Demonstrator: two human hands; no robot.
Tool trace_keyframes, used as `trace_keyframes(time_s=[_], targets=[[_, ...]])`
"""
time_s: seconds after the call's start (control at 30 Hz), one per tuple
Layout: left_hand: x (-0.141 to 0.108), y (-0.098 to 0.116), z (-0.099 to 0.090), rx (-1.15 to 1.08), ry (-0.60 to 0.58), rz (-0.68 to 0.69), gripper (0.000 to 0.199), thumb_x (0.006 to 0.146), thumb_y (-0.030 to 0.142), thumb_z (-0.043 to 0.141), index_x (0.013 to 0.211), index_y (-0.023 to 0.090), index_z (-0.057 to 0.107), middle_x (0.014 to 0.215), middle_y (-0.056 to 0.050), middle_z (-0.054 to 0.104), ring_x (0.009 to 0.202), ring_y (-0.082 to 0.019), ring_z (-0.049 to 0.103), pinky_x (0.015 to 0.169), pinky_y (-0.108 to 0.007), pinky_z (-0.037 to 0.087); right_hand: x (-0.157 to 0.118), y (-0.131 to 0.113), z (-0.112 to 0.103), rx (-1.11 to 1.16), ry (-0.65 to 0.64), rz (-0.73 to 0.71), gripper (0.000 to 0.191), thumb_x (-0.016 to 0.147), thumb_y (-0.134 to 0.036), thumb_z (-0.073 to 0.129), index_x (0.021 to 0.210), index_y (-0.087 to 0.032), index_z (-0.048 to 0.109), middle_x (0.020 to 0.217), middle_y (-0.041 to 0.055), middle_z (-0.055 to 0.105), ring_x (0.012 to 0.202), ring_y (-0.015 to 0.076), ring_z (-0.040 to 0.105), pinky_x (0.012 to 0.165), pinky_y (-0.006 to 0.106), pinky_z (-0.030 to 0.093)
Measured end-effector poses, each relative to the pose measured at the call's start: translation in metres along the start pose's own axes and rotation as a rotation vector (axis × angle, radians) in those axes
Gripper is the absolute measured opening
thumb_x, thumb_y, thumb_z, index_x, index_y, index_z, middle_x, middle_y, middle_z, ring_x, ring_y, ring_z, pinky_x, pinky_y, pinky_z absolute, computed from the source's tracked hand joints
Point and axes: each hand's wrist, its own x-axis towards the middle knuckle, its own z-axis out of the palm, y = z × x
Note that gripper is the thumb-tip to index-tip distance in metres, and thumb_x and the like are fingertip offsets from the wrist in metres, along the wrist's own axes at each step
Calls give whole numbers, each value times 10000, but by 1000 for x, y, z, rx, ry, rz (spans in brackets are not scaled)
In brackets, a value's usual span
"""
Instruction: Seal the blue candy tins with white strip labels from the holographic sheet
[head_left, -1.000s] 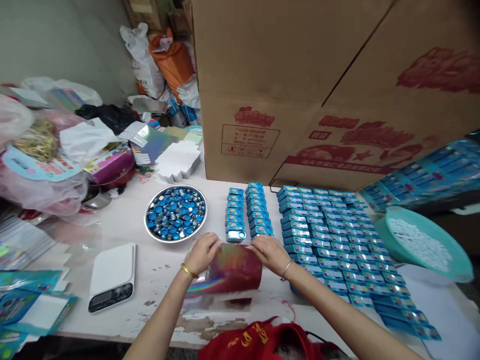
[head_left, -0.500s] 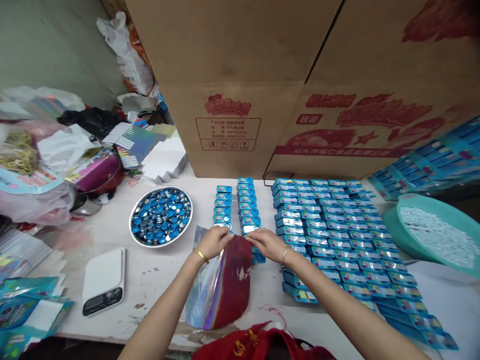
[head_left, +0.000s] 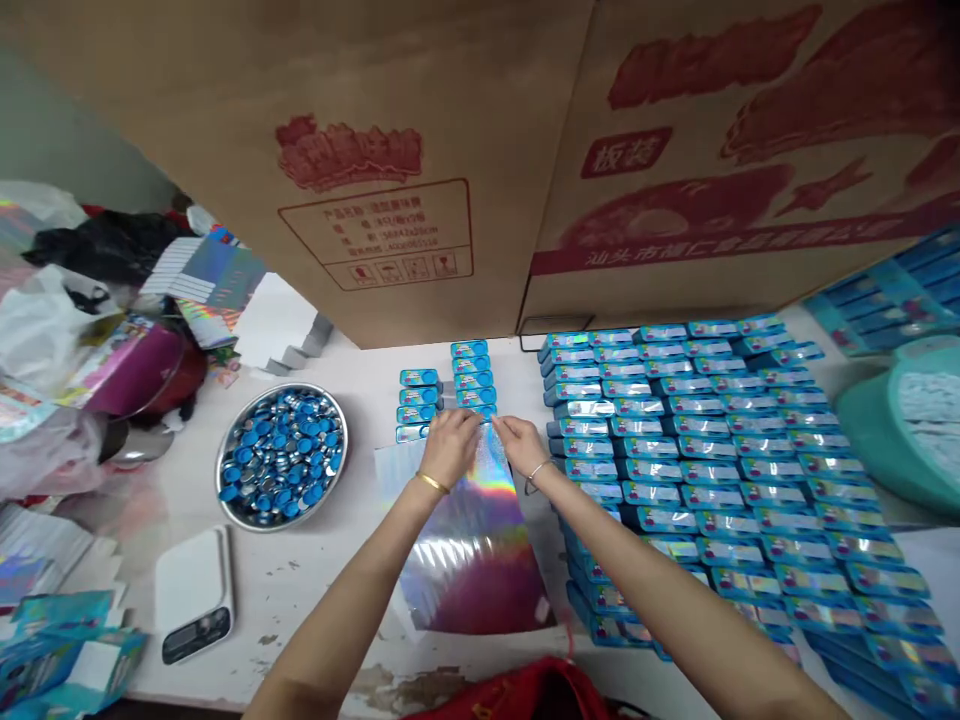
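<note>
A shiny holographic sheet point(head_left: 472, 560) lies mostly flat on the table in front of me, reflecting rainbow and red tones. My left hand point(head_left: 454, 445), with a gold bangle at the wrist, pinches its far edge. Close beside it, my right hand point(head_left: 523, 447), wearing a silver bangle, has its fingers closed on the same edge near the far right corner. Just beyond my hands stand two short columns of small blue packs point(head_left: 471, 368), partly covered by my left hand and the sheet.
A metal bowl point(head_left: 343, 470) of blue-and-silver caps and a white scale point(head_left: 193, 590) are at left. Many rows of blue packs point(head_left: 720, 470) fill the right, beside a green basin point(head_left: 870, 430). Large cartons point(head_left: 495, 230) stand behind. Bags and papers crowd the far left.
The view has shifted closer to the cartons and to the right. The curved sheet now lies flatter and spread out. Both hands have moved a little farther forward over the columns of packs, still gripping its edge.
</note>
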Motion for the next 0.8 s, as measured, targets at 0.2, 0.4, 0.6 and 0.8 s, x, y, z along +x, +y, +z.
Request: trace_keyframes(time_s=[0.2, 0.4, 0.6, 0.8], targets=[[24, -4, 6, 104, -22, 19, 247, 903, 169, 455, 1020, 220, 667, 1037, -80, 643, 902, -217, 541, 758, -355, 382, 24, 3, 17, 91, 76, 91, 595, 666, -773, 467, 496, -228, 300, 499, -53, 235, 504, 87, 226, 455, 252, 181], [26, -4, 10, 146, -4, 18, 203, 902, 183, 477, 984, 208, 661, 1073, -89, 651, 869, -224, 563, 741, -363, 385, 30, 1, 25, 238, 141, 206, 578, 619, -744, 536, 503, -230, 299, 491, -67, 206, 493, 77, 204, 445, 252, 172], [-4, 12, 8, -2, 46, 26, 190, 923, 220, 444, 956, 193, 629, 1118, -98, 626, 983, -220, 556, 845, -373, 402, 34, 6, 15, 256, -19, 306, 516, 622, -678, 599, 521, -223, 377, 448, -65, 288, 454, 86, 276, 425, 250, 219], [-28, 34, -26, -563, 332, -173, 98, 875, 272, 554, 828, 193, 588, 832, -37, 636, 823, -160, 582, 799, -309, 427, 35, 7, 7, 22, -35, 141, 552, 711, -709, 509, 482, -215, 420, 446, -32, 375, 489, 123, 397, 481, 263, 322]])
